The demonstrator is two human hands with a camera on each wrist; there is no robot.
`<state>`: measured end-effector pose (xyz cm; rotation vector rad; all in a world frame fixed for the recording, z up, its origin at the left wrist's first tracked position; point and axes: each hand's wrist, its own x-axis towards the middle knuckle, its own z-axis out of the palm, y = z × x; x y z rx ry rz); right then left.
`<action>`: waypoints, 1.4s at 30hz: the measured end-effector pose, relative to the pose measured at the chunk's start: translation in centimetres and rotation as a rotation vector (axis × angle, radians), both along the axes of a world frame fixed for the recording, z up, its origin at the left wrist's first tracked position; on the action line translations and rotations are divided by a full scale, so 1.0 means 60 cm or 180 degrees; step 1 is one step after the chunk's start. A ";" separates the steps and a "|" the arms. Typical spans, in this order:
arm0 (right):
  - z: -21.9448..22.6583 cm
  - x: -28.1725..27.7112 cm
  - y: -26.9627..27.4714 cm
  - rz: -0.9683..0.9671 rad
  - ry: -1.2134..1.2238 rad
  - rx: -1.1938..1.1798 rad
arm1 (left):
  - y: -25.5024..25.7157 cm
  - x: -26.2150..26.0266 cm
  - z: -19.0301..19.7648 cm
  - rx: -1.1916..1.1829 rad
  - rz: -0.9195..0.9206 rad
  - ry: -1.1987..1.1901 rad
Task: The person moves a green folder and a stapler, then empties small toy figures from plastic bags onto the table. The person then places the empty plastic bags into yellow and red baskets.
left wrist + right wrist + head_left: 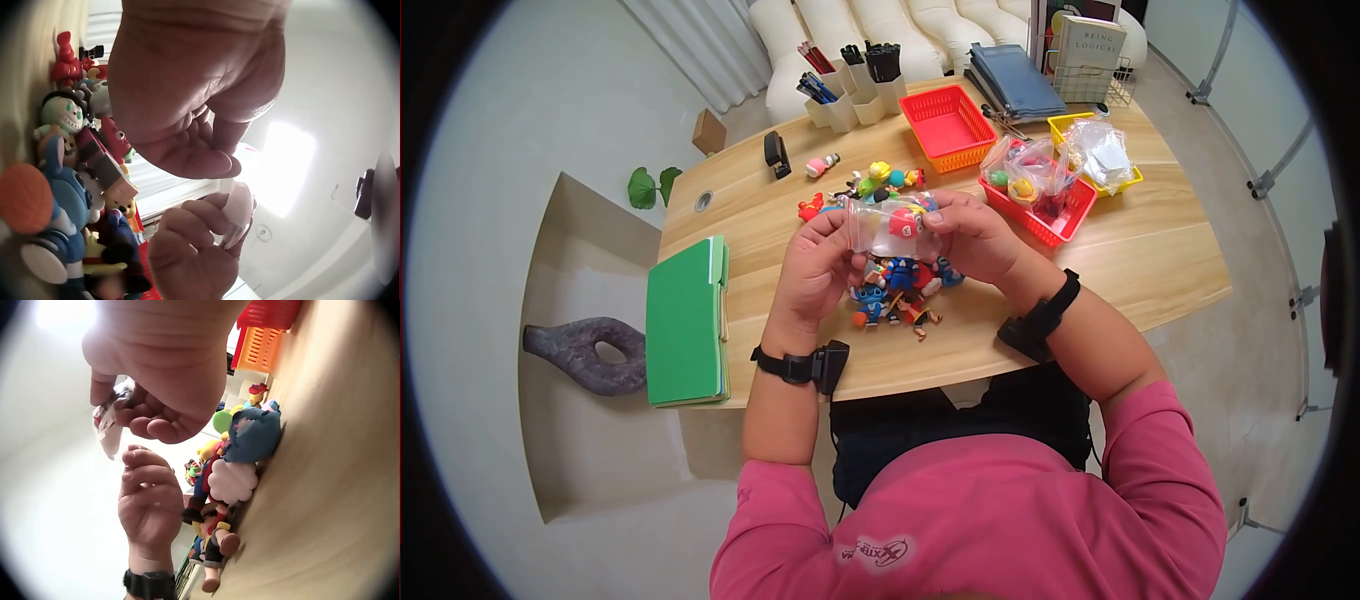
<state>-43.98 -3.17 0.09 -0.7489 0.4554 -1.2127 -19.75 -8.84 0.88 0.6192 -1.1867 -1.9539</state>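
A clear plastic bag point(875, 240) with a red figure point(903, 222) inside is held up over a pile of toys. The right hand point(978, 240) grips the bag's right end, thumb in front. At the opposite end, the left hand point(815, 268) pinches the edge between thumb and fingers. Below the hands lie several small toy figures, among them a blue one with an orange basketball point(868, 300) and one with a straw-coloured hat point(915, 312). In the right wrist view, the crinkled bag point(109, 431) hangs from the right hand's fingers.
Behind the pile lie a pink-headed figure point(820, 166) and a black stapler point(776, 155). A red basket point(948, 118) stands at the back. To the right, another red basket point(1050, 232) holds bagged toys, beside a yellow basket point(1128, 184) of clear bags. Green folders point(685, 325) lie left.
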 end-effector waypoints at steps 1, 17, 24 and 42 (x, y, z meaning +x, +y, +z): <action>-0.004 0.000 -0.002 -0.0001 0.0001 -0.0002 | 0.000 -0.002 -0.001 -0.0160 0.0108 -0.0068; 0.004 0.011 0.001 -0.0554 0.1394 -0.0257 | 0.018 -0.008 0.021 -0.1148 0.0359 -0.0886; 0.030 0.020 0.014 -0.0545 0.1042 -0.0143 | 0.013 -0.013 0.014 -0.1109 0.0337 -0.0675; -0.009 -0.012 -0.021 -0.1234 0.0597 -0.0008 | -0.065 0.029 -0.066 -0.1711 0.1983 -0.2186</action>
